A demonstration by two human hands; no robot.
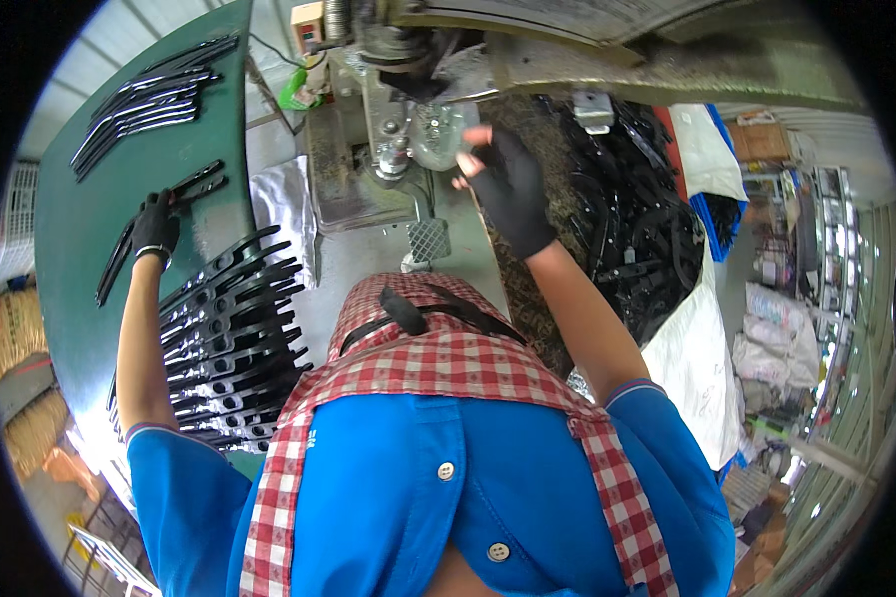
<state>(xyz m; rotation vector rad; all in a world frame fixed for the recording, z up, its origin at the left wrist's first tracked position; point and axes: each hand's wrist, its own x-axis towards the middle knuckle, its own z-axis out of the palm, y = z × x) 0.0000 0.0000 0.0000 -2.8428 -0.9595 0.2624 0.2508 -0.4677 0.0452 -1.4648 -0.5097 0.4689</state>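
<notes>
My left hand (pixel 156 229), in a black glove, is closed around slim glossy black metal bars (pixel 199 182) lying on the green table (pixel 80 224). The bars stick out on both sides of the hand; how many fingers grip them is hidden. My right hand (pixel 513 191), in a black glove with bare fingertips, is raised beside a clear round plastic guard or dish (pixel 438 136) on the machine (pixel 388 129). Its fingers are apart, and no thing shows between them.
Several bent black bars (pixel 154 95) lie at the table's far end. A row of black parts with holes (pixel 229 348) stands beside my left forearm. Loose black parts (pixel 632 219) are heaped at right, by a white sack (pixel 702 368). A metal pedal (pixel 428 240) shows below the machine.
</notes>
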